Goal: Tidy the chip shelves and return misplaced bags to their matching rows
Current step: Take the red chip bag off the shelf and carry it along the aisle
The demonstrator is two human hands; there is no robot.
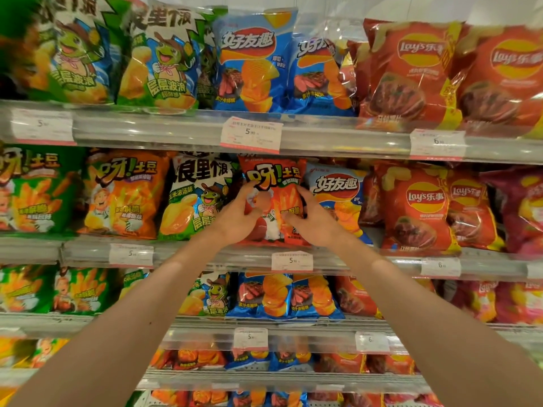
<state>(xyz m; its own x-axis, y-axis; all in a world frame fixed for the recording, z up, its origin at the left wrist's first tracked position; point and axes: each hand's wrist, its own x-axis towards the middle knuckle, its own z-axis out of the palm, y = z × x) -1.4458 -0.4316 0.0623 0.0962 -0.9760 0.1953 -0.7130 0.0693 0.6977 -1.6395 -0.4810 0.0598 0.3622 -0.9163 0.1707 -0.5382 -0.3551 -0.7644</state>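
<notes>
Both hands, left hand (239, 214) and right hand (313, 220), are curled round the red fries bag (274, 201) between them on the middle shelf (205, 254). Probably light, puffy, slippery foil, so grab the side edges, don't squeeze.

Standing upright on the second shelf (293, 257) from the top: a fries bag (274, 198), between a frog-mascot bag (199, 198) on its left and a ridged-chip bag (338, 195) on its right. Gripped at both sides, left hand (238, 215) on the left edge, right hand (311, 221) on the right edge, both in front of the pack. Further left, 2 more fries bags (126, 195); further right, Lay's bags (417, 207). Directly above, on the top shelf (176, 127), 2 ridged-chip bags (252, 63). Below the held bag, a price tag (291, 260) on the shelf edge.
</notes>
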